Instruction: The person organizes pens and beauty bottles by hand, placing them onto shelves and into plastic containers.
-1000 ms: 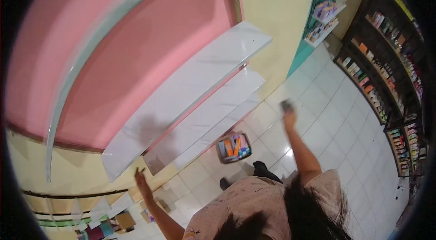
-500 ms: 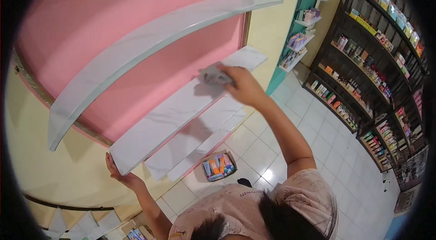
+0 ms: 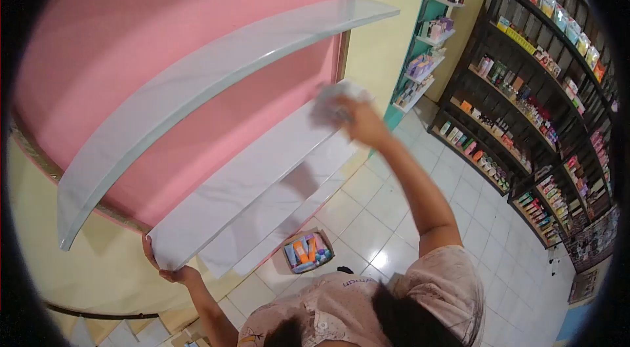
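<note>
In the head view my right hand (image 3: 365,122) presses a grey cloth (image 3: 326,105) onto the far right end of a white marbled shelf (image 3: 243,170). Both the cloth and the fingers are blurred by motion. My left hand (image 3: 176,273) grips the near left corner of the same shelf, fingers on its end and thumb at the front edge. Above it, a curved white shelf (image 3: 197,81) spans the pink wall panel (image 3: 131,25).
Lower white shelves (image 3: 262,222) sit beneath. A cardboard box (image 3: 308,252) of colourful packages stands on the tiled floor (image 3: 394,216). Dark shelving (image 3: 518,91) full of products lines the right side, beside small wall shelves (image 3: 430,68) with boxes.
My right hand and the cloth have slid along the shelf toward its far right end. My left hand stays at the near corner. The view has shifted slightly.
</note>
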A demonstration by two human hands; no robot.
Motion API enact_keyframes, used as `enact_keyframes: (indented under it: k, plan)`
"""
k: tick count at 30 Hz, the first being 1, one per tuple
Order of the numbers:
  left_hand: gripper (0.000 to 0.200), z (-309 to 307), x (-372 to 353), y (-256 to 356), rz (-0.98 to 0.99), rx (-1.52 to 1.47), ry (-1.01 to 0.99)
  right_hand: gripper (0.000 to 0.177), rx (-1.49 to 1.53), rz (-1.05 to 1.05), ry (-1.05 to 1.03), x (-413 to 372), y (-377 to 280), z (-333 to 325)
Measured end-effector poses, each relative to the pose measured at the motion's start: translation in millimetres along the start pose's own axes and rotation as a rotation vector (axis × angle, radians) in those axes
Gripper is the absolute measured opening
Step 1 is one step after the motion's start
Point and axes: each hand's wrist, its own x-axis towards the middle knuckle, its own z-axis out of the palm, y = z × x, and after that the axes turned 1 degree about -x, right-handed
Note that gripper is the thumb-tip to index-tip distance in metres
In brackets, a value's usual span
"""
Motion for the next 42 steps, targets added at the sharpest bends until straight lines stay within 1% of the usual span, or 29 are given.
enact_keyframes:
  k: [1, 2, 3, 4, 7, 8, 9, 10, 11, 13, 15, 18, 19, 20, 22, 23, 24, 25, 26, 27, 28, 29, 32, 33, 35, 37, 39, 40, 42]
  plan:
    - [0.09, -2, -2, 0, -0.024, 0.001, 0.024, 0.045, -0.055, 0.284, -0.036, 3, 12, -20]
    - [0.088, -6, -4, 2, -0.004, 0.027, 0.026, 0.043, -0.197, 0.325, -0.004, 8, 23, -36]
    - [0.087, -5, -3, 1, 0.021, 0.038, 0.03, 0.04, -0.124, 0.524, -0.209, 9, 25, -51]
    - [0.085, -1, 0, -2, 0.048, 0.036, 0.038, 0.037, -0.091, 0.595, -0.233, 10, 32, -49]
    - [0.088, -6, 2, -7, 0.068, 0.079, -0.014, 0.034, -0.299, 0.236, 0.136, -7, 36, -14]
    - [0.087, -7, 3, -7, 0.06, 0.053, -0.008, 0.033, -0.302, 0.076, 0.113, -5, 13, -19]
    - [0.086, -5, 2, -7, 0.051, 0.026, 0.001, 0.039, -0.029, 0.283, -0.048, 0, -38, -25]
    - [0.085, -3, 1, -7, 0.041, -0.001, 0.012, 0.046, 0.041, 0.157, -0.032, -8, -47, -1]
    - [0.083, 0, 1, -6, 0.054, -0.002, 0.004, 0.048, 0.06, -0.051, -0.094, -7, -75, 0]
    - [0.08, 1, 3, -4, 0.086, 0.006, -0.009, 0.047, 0.024, -0.305, -0.065, -8, -107, 16]
    - [0.08, -4, 4, -11, 0.084, -0.02, -0.012, 0.048, -0.02, -0.264, -0.079, -8, -113, 14]
    - [0.081, -6, -4, -15, 0.011, -0.055, 0.044, 0.048, 0.003, 0.04, -0.09, 6, -60, 2]
    - [0.081, -7, -5, -13, -0.025, -0.062, 0.059, 0.048, -0.16, 0.039, 0.111, 8, -22, 11]
    - [0.083, 0, -5, -5, -0.023, -0.075, 0.067, 0.053, -0.066, 0.44, -0.17, 20, -28, -25]
    - [0.085, -1, -8, -10, 0.003, -0.014, 0.069, 0.041, -0.052, 0.593, -0.186, 33, 10, -41]
    - [0.085, -6, -5, -13, 0.026, 0.003, 0.056, 0.037, 0.079, 0.542, -0.069, 36, 6, -48]
    - [0.084, -5, -1, -10, 0.061, 0.047, 0.024, 0.033, 0.077, 0.46, 0.018, 41, 12, -51]
    - [0.083, -3, 1, -6, 0.097, 0.081, -0.002, 0.036, 0.14, 0.439, 0.018, 47, -13, -70]
    - [0.085, -3, 3, -5, 0.102, 0.068, -0.021, 0.038, 0.235, 0.468, -0.006, 55, -35, -86]
    - [0.086, -3, 3, -4, 0.101, 0.052, -0.034, 0.042, 0.341, 0.419, 0.003, 61, -53, -96]
    - [0.087, -3, 3, -4, 0.094, 0.036, -0.04, 0.044, 0.356, 0.392, -0.044, 69, -60, -100]
    - [0.087, -3, 4, -4, 0.084, 0.034, -0.049, 0.046, 0.366, 0.362, -0.097, 76, -67, -103]
    - [0.086, -1, 1, 2, 0.054, 0.033, -0.056, 0.05, 0.214, 0.28, -0.224, 86, -94, -102]
    - [0.085, -1, 1, 5, 0.047, 0.037, -0.063, 0.051, 0.271, 0.267, -0.247, 89, -81, -85]
    - [0.082, -1, 2, 10, 0.049, 0.031, -0.076, 0.053, 0.156, 0.233, -0.357, 85, -80, -62]
    - [0.079, 0, 2, 12, 0.069, 0.011, -0.082, 0.059, 0.032, 0.051, -0.491, 69, -90, -43]
    - [0.08, -4, 2, 11, 0.068, 0.034, -0.091, 0.066, -0.005, -0.119, -0.161, 45, -46, 30]
    - [0.081, -4, 3, 10, 0.069, 0.044, -0.098, 0.065, -0.229, -0.058, -0.122, 32, -67, 33]
    - [0.083, -8, 3, 7, 0.054, 0.058, -0.108, 0.056, -0.012, -0.21, -0.234, 34, -90, 31]
